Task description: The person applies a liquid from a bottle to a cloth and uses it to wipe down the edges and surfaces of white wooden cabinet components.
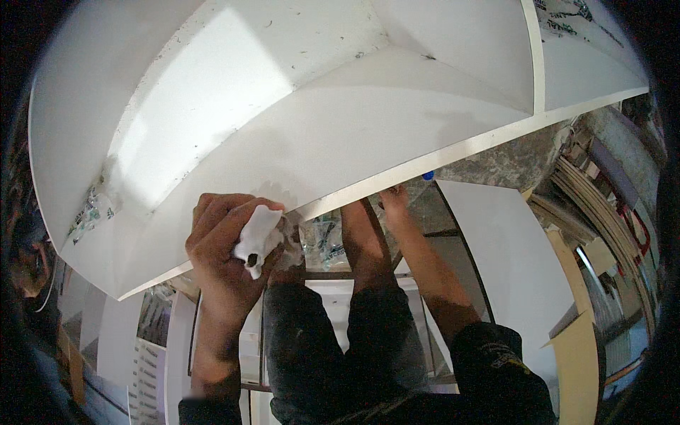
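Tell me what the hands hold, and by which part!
The left hand grips a crumpled white cloth-like wad around its bunched middle; right hand: can't tell.

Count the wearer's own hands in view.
2: left hand holding a white wad by the cabinet; right hand at the cabinet's near edge, fingers partly hidden.

1. Left hand (221, 230) closed round a crumpled white wad (259, 232), at the near edge of a white cabinet (397, 120).
2. Right hand (394, 198) below the same edge, fingers partly hidden; grip unclear.
3. Cabinet interior: dark specks scattered; upright divider (535, 64) toward the right; clear plastic scrap (93, 214) in the left corner.
4. Small blue object (428, 175) just beside the edge, near right hand.
5. White board (503, 248) at right; stacked brown sheets (602, 195) beyond it.
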`<state>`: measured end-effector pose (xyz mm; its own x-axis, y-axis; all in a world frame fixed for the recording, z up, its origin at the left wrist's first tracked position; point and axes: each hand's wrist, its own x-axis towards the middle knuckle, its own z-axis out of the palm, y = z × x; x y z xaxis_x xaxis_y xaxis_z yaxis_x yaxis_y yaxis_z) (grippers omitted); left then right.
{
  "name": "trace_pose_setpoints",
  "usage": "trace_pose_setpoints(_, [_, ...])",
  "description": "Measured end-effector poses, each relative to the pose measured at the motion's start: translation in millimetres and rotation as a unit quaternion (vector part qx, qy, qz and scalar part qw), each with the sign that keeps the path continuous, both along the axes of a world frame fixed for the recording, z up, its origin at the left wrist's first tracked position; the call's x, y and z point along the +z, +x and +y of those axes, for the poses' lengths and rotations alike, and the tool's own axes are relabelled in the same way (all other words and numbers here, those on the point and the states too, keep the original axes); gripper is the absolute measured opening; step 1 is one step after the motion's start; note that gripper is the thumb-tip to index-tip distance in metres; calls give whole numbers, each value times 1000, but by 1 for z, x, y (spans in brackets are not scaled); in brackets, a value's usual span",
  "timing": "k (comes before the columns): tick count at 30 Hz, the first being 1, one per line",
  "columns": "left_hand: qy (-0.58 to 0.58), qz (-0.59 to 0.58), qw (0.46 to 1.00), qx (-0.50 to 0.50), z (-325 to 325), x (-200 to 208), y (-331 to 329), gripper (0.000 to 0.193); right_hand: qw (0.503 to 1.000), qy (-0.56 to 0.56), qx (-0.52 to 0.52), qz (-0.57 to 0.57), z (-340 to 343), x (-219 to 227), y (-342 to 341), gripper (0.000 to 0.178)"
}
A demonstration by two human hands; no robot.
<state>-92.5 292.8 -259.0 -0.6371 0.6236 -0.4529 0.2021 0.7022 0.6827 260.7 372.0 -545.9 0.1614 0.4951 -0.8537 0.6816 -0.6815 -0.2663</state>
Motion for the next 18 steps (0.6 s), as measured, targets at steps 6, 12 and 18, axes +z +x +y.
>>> trace_pose_setpoints(6, [104, 60, 993, -4, 66, -23, 17, 35, 975, -101, 115, 159, -13, 99, -24, 47])
trace_pose_setpoints(12, [139, 36, 989, 33, 164, -24, 33, 39, 951, -108, -22, 290, -29, 111, 14, 38])
trace_pose_setpoints(18, [88, 112, 989, -27, 21, -26, 21, 45, 971, -101, 120, 180, -2, 186, -50, 39])
